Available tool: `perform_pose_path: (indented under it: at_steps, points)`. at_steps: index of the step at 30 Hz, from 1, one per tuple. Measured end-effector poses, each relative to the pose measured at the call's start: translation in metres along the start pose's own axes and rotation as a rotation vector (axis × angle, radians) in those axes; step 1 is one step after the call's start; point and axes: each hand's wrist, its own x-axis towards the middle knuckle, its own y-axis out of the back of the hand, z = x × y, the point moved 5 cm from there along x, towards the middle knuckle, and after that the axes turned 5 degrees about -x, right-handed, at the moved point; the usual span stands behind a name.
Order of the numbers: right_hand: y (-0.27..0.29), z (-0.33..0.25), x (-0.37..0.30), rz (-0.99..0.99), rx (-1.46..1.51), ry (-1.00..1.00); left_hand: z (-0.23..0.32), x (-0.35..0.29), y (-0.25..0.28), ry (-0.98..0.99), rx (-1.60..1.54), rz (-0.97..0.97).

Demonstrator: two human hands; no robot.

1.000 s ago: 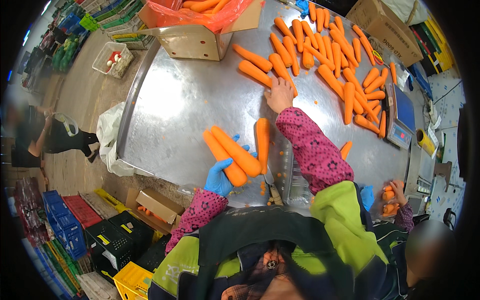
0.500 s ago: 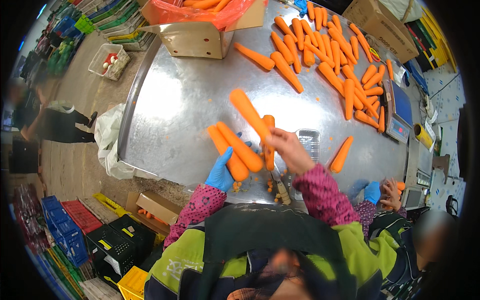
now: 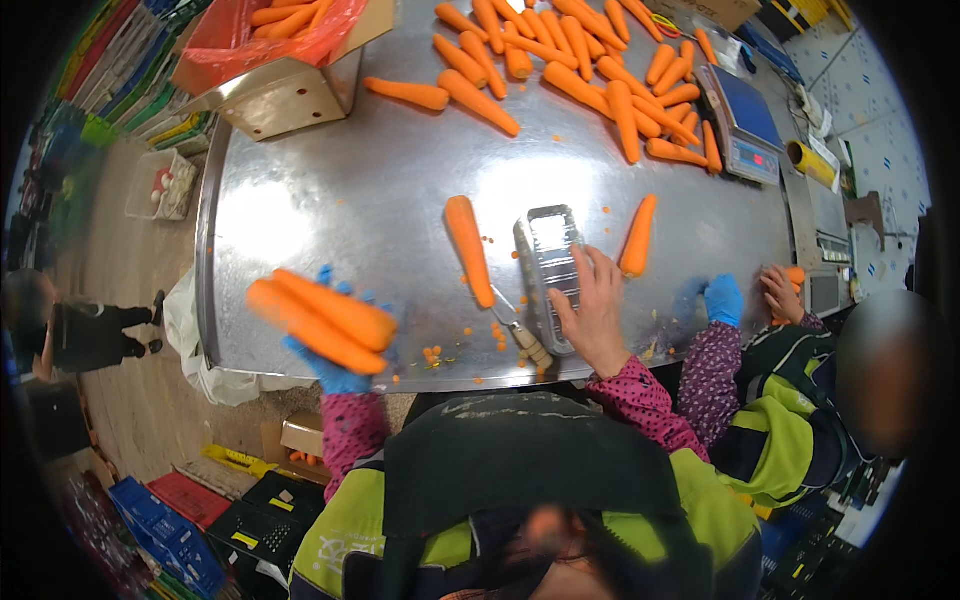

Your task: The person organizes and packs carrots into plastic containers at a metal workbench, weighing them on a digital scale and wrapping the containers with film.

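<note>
Right fingers have moved to one clear tray, spread, while left fingers clasp two visible carrots.

Gloved left hand palm up, bare right hand palm down.

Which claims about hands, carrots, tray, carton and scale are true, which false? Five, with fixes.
1. The left hand, in a blue glove, holds two carrots. True.
2. The right hand is at the clear plastic tray. True.
3. Both of the person's hands wear gloves. False: the right hand is bare.
4. The blue-topped scale stands on the left part of the table. False: it stands at the right, beyond a group of loose carrots.
5. The carton at upper left has a red liner with carrots in it. True.
</note>
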Motion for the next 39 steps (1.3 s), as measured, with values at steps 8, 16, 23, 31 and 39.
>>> perform_pose_path:
  at_steps: [8, 16, 23, 31, 39]
  points:
    - [-0.043, 0.023, -0.021, -0.147, 0.038, -0.193, 0.018, -0.002, -0.039, -0.087, 0.085, -0.359]
    - [-0.031, 0.092, 0.038, 0.156, -0.096, -0.201, -0.034, -0.012, -0.023, -0.015, -0.059, 0.021]
    - [0.106, -0.018, 0.021, -0.513, 1.183, 0.296, -0.07, -0.013, -0.043, 0.164, -0.037, -0.002]
    - [0.187, -0.132, -0.029, -0.387, 1.935, 1.149, -0.078, -0.006, -0.054, 0.223, -0.008, 0.015]
    - [0.141, -0.047, -0.003, -0.315, 1.041, 0.097, -0.06, -0.017, -0.046, 0.22, -0.025, 0.018]
